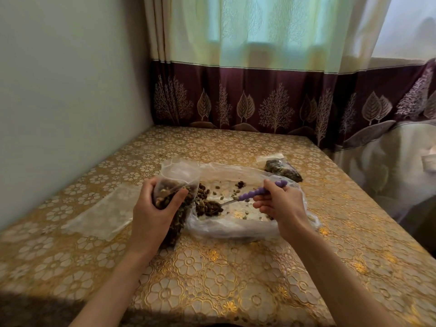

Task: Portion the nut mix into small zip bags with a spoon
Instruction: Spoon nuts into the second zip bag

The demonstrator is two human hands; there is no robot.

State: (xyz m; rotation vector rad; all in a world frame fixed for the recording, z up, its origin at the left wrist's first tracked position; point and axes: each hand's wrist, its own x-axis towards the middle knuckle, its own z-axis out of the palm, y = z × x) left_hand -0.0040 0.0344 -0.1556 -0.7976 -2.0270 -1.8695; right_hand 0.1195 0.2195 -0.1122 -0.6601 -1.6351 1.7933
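Note:
My left hand [154, 210] grips a small clear zip bag [178, 178] that stands upright on the table, mostly full of nuts, its mouth open at the top. To its right, a large clear plastic bag [238, 228] lies spread flat with the nut mix [207, 204] scattered on it. My right hand [279, 202] holds a spoon by its purple handle [257, 191]. The spoon's bowl sits in a heap of nuts close to the small bag. A filled, closed zip bag [282, 168] lies at the back right.
An empty clear zip bag [101, 212] lies flat on the gold floral tablecloth [212, 274] left of my left hand. A wall runs along the left side and a curtain [259, 100] hangs behind the table. The table's right edge drops off near a draped seat [387, 166].

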